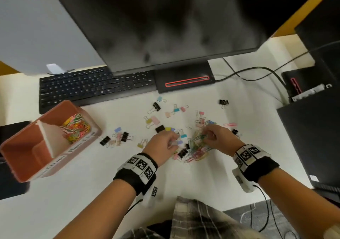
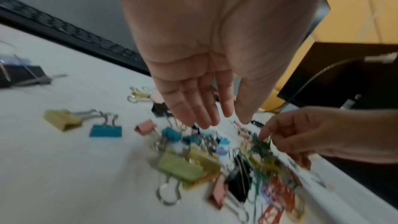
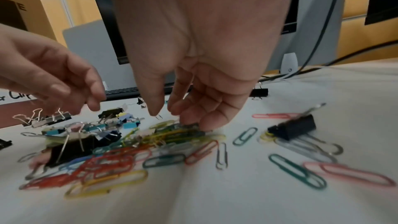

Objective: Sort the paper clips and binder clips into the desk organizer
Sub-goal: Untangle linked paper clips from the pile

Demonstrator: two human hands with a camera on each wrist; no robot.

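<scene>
A loose pile of coloured paper clips (image 1: 196, 146) and binder clips (image 1: 156, 106) lies scattered on the white desk. My left hand (image 1: 173, 141) hovers over the binder clips with its fingers (image 2: 193, 108) straight and holding nothing. A yellow binder clip (image 2: 183, 168) lies below it. My right hand (image 1: 209, 135) reaches down into the paper clips (image 3: 120, 159). Its curled fingertips (image 3: 202, 125) touch green and yellow clips, and the thumb stands apart. The pink desk organizer (image 1: 53, 115) sits at the left with paper clips (image 1: 76, 126) in its far compartment.
A black keyboard (image 1: 92, 88) and the monitor base (image 1: 184, 80) lie behind the clips, under a large monitor (image 1: 156, 27). Cables (image 1: 257, 69) run at the back right. A black computer case (image 1: 312, 137) borders the right side. A black binder clip (image 3: 295, 127) lies right of my hand.
</scene>
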